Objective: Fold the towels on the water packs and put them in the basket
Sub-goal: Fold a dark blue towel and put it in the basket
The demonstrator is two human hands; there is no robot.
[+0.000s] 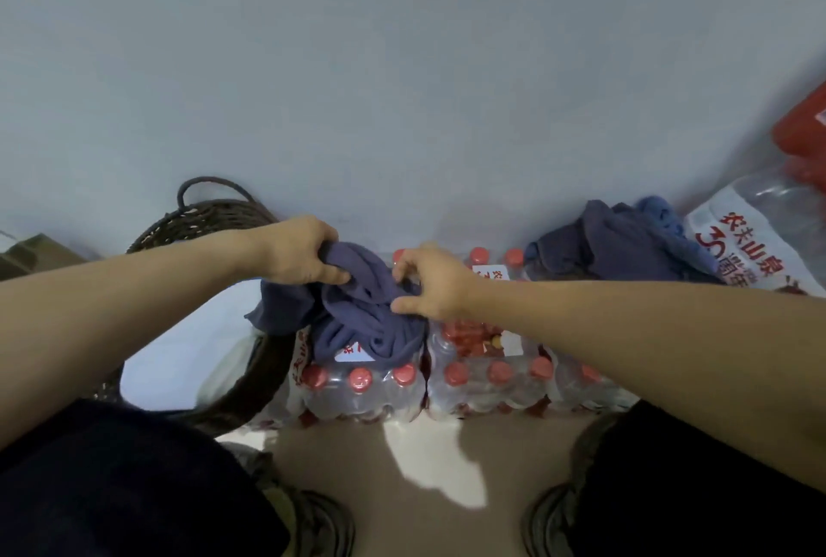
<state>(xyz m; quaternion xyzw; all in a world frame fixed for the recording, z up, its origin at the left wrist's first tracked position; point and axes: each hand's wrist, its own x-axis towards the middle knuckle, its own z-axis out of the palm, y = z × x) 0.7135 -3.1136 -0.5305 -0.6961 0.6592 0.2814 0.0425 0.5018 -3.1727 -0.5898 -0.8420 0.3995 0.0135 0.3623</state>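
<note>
A crumpled dark blue towel lies bunched on the left water pack, one corner hanging toward the basket. My left hand grips its upper left fold. My right hand pinches the cloth at its right side. A dark wicker basket stands at the left, holding something pale. A heap of more dark blue towels rests on the packs at the back right.
More shrink-wrapped packs of red-capped bottles fill the middle against a pale wall. A large wrapped water pack with red lettering leans at the far right. My knees and shoes frame the floor in front.
</note>
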